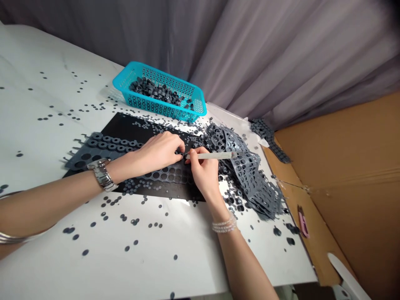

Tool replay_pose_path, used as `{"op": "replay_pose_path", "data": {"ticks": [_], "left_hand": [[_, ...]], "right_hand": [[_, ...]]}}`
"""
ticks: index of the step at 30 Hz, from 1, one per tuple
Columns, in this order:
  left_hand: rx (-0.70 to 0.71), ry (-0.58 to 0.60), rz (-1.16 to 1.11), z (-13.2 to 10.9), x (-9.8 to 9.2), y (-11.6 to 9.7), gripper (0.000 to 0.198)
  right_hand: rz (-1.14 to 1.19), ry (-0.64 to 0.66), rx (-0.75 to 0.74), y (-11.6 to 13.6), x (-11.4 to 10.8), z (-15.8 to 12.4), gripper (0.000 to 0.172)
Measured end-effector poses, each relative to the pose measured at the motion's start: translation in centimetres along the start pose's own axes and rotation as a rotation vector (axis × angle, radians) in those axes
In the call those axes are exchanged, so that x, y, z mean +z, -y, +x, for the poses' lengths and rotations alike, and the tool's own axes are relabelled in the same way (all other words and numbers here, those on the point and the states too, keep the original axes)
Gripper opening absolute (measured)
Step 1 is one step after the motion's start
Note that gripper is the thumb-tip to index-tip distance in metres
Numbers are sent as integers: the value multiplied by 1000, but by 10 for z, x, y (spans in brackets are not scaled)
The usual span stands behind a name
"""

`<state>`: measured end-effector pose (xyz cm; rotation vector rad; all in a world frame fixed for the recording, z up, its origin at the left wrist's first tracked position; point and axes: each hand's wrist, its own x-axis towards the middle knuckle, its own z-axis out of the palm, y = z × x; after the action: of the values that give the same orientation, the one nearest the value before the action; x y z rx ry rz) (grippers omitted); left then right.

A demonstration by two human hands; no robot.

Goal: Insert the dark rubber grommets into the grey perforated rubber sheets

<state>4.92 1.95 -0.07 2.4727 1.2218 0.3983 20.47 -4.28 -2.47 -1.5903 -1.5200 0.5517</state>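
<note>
My right hand [204, 168] grips a white pen-like tool [217, 156], its tip pointing left. My left hand [164, 150] is closed in a pinch at that tip, on a small dark rubber part [185, 156] mostly hidden by the fingers. Beneath both hands lies a dark grey rubber sheet [114, 146] with rows of raised rings and round holes. It rests on a black mat [121, 123]. Small dark discs [133, 186] are scattered around the sheet.
Behind the mat stands a blue basket [200, 93] holding many dark rubber rings [156, 91]. Punched rubber sheets [250, 175] are heaped at right, beside loose rings [236, 199]. Pink-handled snips [303, 223] lie on cardboard [343, 183] past the edge of the white table [150, 266].
</note>
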Motion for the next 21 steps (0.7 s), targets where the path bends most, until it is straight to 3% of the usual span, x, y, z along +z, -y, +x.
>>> {"op": "replay_pose_path", "data": {"ticks": [6,12,17,21], "left_hand": [[33,-13,-50,-2,0,-5,25],[-266,-149,-398,-7,2,-1,22],[-77,-205,-245,-10,7,-3,21],[-112,-133,-188,-6,5,-1,23]], "right_hand": [[-107,6,-68,4,1,0,30],[-58,9,-53,3,3,1,31],[-16,-7,-34,2,4,1,29],[101,-46,77,-1,0,2,30]]}}
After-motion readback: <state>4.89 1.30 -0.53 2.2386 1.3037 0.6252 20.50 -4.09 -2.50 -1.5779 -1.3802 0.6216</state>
